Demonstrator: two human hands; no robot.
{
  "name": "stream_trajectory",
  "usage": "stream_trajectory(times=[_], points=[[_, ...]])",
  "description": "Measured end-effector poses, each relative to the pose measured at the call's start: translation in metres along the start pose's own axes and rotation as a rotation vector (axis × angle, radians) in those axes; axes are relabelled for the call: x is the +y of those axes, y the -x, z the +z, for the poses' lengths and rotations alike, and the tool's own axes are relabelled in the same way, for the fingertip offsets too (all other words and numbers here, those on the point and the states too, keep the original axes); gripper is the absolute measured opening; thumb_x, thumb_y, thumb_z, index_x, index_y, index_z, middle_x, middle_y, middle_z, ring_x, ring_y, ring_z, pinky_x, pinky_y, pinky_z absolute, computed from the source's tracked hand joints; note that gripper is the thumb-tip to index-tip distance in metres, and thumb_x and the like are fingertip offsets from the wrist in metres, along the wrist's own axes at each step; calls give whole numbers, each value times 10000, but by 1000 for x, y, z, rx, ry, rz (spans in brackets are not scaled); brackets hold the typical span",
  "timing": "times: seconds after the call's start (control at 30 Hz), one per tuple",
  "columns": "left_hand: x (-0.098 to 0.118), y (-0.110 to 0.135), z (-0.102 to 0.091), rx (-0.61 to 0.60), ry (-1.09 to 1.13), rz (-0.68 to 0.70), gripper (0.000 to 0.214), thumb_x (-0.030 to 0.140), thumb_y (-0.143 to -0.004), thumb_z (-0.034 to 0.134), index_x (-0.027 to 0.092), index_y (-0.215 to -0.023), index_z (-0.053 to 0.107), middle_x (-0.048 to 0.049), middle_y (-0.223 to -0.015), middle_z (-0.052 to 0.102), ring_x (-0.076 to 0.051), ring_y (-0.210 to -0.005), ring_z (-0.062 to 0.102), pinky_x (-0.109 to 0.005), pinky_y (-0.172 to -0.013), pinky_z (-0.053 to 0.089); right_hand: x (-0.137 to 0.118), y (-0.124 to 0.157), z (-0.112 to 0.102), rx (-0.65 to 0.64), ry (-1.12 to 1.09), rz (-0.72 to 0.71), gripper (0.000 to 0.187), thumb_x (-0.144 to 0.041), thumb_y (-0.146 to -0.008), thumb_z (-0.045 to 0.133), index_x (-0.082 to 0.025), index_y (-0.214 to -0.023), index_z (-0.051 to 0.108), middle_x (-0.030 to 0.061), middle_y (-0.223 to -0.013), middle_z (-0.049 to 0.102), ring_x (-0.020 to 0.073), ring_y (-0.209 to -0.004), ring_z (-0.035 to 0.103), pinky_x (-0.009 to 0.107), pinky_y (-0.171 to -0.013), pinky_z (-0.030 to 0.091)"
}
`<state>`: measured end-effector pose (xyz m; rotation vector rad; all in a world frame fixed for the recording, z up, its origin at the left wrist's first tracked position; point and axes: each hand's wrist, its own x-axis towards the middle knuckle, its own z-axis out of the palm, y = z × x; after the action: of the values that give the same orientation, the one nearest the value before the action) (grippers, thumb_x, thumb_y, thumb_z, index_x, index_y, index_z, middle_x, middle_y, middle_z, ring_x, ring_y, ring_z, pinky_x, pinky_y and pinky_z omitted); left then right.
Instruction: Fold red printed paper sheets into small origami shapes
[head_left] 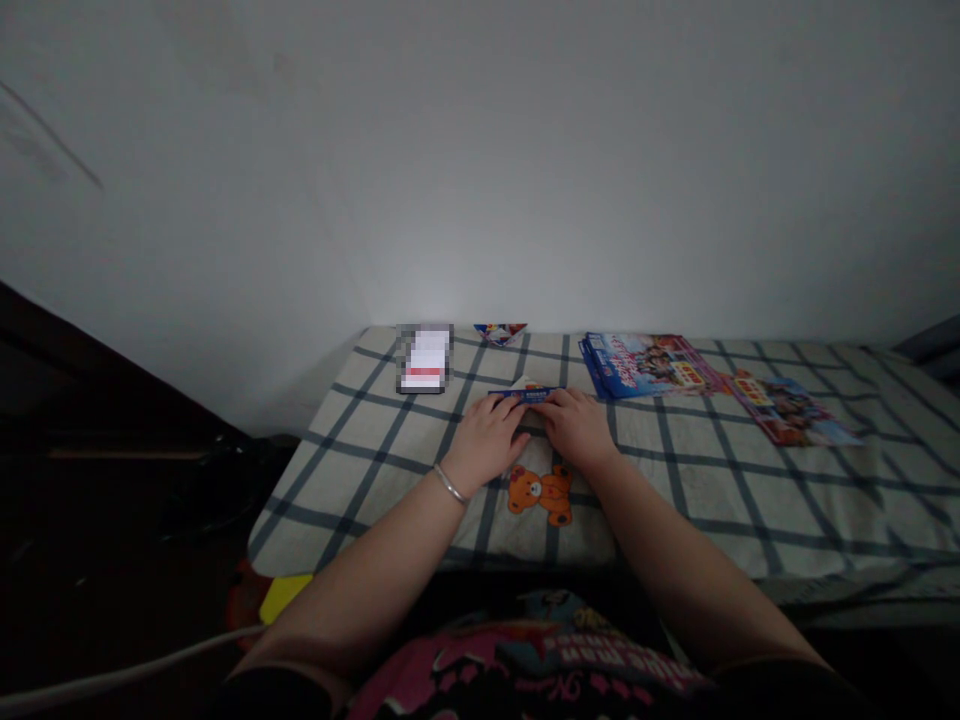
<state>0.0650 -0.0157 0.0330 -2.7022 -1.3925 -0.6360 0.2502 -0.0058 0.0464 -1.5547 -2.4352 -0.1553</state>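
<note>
A small folded paper (534, 393), blue along its near strip and with a pale peak at the back, lies flat on the checked cloth. My left hand (486, 438), with a silver bangle at the wrist, presses its fingers on the paper's left part. From the other side my right hand (579, 428) grips the right part, fingers bent and close to the left fingertips. Much of the paper is hidden under the fingers. Behind it, by the wall, lies a folded printed paper triangle (501, 333).
A phone (425, 360) with a lit, blurred screen lies at the back left. To the right are a stack of printed leaflets (645, 365) and another leaflet (795, 408). The checked tablecloth (345, 500) bears an orange bear print (540, 492). A wall (525, 170) borders the back.
</note>
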Motion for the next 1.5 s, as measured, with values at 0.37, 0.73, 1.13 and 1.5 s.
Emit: stream_trajectory(times=[0.37,0.73,1.13,1.5], points=[[2,1,-1,19,-3,-12,402,344,-895,549,185,-1264,555,-98,-1316,562,-271,-1193,474,-463,-1023,393,13,6,-2,12,7,89,274,-177,-858,553,-280,-1026,743,52,-1123,676,246,-1004,547,385,-892,401],[2,0,-4,2,-37,-48,358,315,-887,559,184,-1220,579,-98,-1215,588,-274,-1140,506,-448,-981,431,19,9,-2,52,2,171,263,-169,-854,524,-244,-973,746,77,-1032,687,244,-960,566,359,-837,433],[0,1,-5,3,-48,-42,369,316,-889,562,253,-1252,577,-79,-1249,549,-267,-1161,474,-449,-1003,411,27,9,2,102,-81,78,286,-152,-862,534,-247,-1048,731,53,-1143,663,226,-1036,528,347,-941,417],[3,1,-6,5,-50,-67,361,329,-884,567,266,-1239,581,-65,-1249,558,-267,-1158,469,-461,-1029,366,8,7,-8,-15,44,117,283,-186,-885,502,-246,-1028,738,55,-1054,707,236,-996,530,348,-861,406]])
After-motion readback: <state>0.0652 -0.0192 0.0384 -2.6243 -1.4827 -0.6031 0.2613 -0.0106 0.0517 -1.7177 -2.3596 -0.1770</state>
